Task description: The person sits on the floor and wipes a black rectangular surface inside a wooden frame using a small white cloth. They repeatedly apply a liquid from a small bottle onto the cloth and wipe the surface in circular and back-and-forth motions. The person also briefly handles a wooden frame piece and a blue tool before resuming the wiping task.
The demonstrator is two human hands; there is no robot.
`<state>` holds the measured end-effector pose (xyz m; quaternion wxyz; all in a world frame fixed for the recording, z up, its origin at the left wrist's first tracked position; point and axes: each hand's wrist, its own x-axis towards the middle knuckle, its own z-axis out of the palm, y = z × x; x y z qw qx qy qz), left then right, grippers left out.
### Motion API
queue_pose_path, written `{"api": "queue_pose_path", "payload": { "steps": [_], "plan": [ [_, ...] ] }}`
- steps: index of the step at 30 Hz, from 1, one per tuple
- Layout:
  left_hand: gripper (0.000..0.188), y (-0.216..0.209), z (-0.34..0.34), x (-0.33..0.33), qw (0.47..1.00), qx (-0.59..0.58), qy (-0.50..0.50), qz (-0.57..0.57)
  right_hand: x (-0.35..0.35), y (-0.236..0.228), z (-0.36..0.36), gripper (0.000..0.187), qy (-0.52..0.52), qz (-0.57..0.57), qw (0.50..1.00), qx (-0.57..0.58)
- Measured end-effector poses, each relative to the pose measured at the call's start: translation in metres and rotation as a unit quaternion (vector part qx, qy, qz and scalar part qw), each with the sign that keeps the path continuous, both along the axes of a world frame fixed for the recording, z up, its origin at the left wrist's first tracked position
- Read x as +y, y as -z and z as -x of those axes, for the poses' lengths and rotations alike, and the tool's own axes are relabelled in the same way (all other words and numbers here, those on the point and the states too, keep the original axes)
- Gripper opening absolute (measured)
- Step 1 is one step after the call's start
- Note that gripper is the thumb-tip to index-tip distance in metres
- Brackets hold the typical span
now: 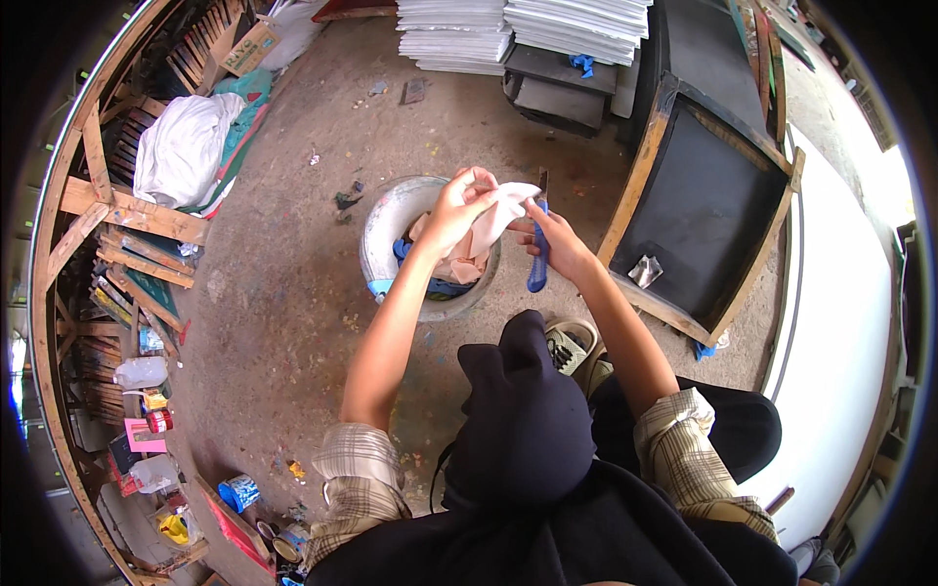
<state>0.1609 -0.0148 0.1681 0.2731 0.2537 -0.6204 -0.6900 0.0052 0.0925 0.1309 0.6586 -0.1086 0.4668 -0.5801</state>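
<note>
My left hand (457,203) pinches a pale pinkish-white piece of cloth (503,212) above the tub. In my right hand (557,237) is a blue box cutter (539,249), its blade pointing away from me, close beside the cloth's right end. My right fingertips also seem to touch the cloth. Below both hands stands a round whitish tub (379,230) on the floor. Inside it lie peach-coloured cloth scraps (461,269) and some blue material (447,287). My left forearm hides part of the tub.
Stacks of white sheets (576,29) stand at the far side. To the right, a wood-framed black panel (703,205) leans near a large white board (831,322). Wooden racks, a white cloth bundle (186,146) and paint containers (239,493) line the left. My sandalled foot (569,350) is near the tub.
</note>
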Motion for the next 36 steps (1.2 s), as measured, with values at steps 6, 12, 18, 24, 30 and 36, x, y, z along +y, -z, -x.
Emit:
{"api": "queue_pose_path", "payload": {
  "steps": [6, 12, 18, 24, 30, 36],
  "plan": [
    [0.016, 0.007, -0.002, 0.013, 0.998, -0.015, 0.03, -0.05, -0.016, -0.006, 0.013, 0.022, 0.064, 0.093, 0.994, -0.002],
    [0.036, 0.013, 0.012, 0.03, 0.995, 0.036, -0.015, 0.096, -0.015, -0.044, 0.023, 0.029, 0.077, 0.145, 0.971, 0.176],
    [0.016, -0.009, 0.025, 0.029, 0.966, -0.034, -0.068, 0.247, -0.011, -0.068, 0.04, 0.025, 0.094, 0.138, 0.95, 0.263],
    [0.02, -0.027, 0.03, 0.02, 0.955, -0.059, -0.08, 0.279, 0.008, -0.027, 0.046, 0.014, 0.169, 0.139, 0.748, 0.626],
    [0.027, -0.042, 0.023, 0.001, 0.969, -0.099, -0.015, 0.228, 0.061, -0.065, 0.003, 0.02, 0.002, 0.118, 0.747, 0.655],
    [0.034, -0.05, 0.023, -0.007, 0.948, -0.15, 0.023, 0.278, 0.056, -0.079, 0.0, 0.03, -0.062, 0.056, 0.681, 0.728]
  ]
}}
